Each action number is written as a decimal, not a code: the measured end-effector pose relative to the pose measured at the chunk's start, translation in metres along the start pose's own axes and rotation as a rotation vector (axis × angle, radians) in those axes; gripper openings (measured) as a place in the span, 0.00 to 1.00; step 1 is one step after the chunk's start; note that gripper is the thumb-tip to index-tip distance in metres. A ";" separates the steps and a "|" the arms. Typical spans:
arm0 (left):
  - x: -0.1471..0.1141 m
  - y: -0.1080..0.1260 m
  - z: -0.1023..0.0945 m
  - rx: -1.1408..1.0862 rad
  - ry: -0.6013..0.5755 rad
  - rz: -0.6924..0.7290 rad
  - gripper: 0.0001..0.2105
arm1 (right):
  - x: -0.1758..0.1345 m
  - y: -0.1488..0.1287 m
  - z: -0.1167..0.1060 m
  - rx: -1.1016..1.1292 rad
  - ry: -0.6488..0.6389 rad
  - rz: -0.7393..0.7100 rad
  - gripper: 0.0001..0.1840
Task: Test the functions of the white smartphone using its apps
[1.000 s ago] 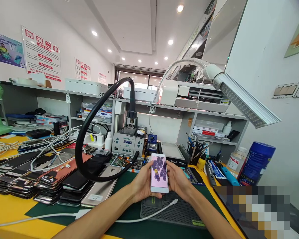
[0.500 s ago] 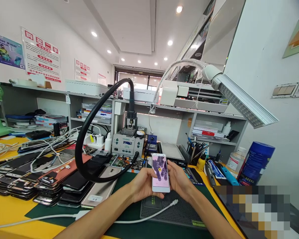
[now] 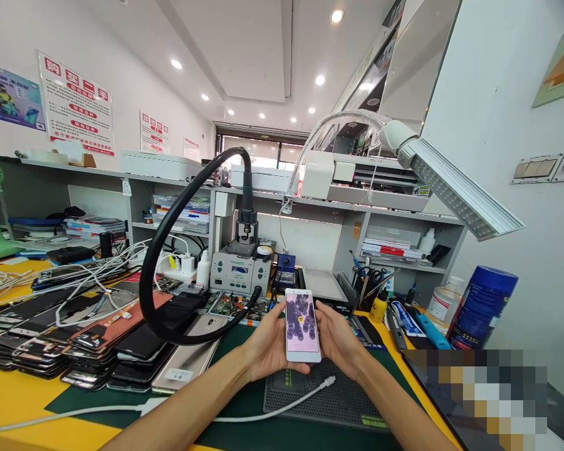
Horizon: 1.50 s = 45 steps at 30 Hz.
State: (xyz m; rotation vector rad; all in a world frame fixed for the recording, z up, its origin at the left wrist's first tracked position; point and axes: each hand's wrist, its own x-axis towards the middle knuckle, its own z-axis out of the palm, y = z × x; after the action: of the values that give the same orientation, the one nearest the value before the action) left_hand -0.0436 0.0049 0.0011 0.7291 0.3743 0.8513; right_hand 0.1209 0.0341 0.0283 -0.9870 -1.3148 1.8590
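Observation:
A white smartphone (image 3: 303, 326) is held upright in front of me, its lit screen showing a pink picture with dark round shapes. My left hand (image 3: 270, 344) is closed around its left edge, with fingers reaching under the bottom. On the other side my right hand (image 3: 336, 335) grips the right edge. Below the hands lies a black textured mat (image 3: 329, 401) on a dark green work mat (image 3: 244, 432). A white charging cable (image 3: 282, 412) runs across both, its plug end loose near my right forearm.
At left are stacks of used phones (image 3: 94, 332) and tangled white cables. A hot-air station (image 3: 239, 269) with a looping black hose (image 3: 146, 269) stands behind. Right: bottles, a blue can (image 3: 484, 307), tool holder (image 3: 373, 288) and a dark flat panel (image 3: 432, 394). An LED lamp (image 3: 465, 188) hangs above.
My left thumb has moved off the phone's screen to its left edge. The phone and my right hand stay almost in place; the view has shifted slightly.

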 end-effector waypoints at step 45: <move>0.003 -0.004 -0.007 0.048 0.016 0.044 0.19 | 0.002 0.005 -0.012 -0.109 -0.064 -0.088 0.22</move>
State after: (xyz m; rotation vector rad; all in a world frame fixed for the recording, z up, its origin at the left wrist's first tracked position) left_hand -0.0439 0.0087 -0.0070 0.7772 0.3953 0.8924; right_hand 0.1297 0.0394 0.0204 -0.9160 -1.4870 1.7811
